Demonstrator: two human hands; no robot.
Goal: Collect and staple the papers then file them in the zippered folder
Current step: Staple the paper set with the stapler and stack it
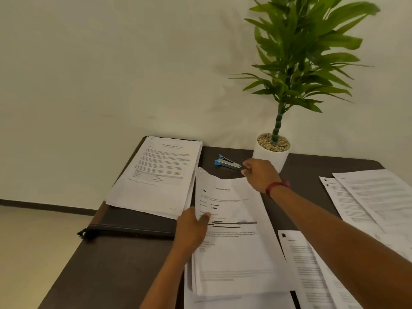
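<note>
The left hand (191, 228) grips the left edge of the central stack of white printed papers (231, 237). Its thumb lies on the top sheet and its fingers are hidden at the edge, probably to keep the sheets squared for stapling. The stack's far corner is bent upward. The right hand (259, 175) reaches over that corner toward the small blue-and-silver stapler (227, 162). Its fingers are loosely bent and hold nothing, with the tips just beside the stapler's right end; whether they touch it cannot be told.

The dark zippered folder (133, 224) lies at the left of the dark brown worktop (111, 270), its zip pull hanging over the left edge. A second thick pile of printed sheets (156, 177) rests on it, so that pile looks to need shifting before the folder can open.

Loose printed pages (367, 204) spread over the right side, and more lie near right. A green leafy plant in a white pot (270, 152) stands just beyond the right hand, so room there is tight. The bare worktop near left is the best spot for spreading the folder.
</note>
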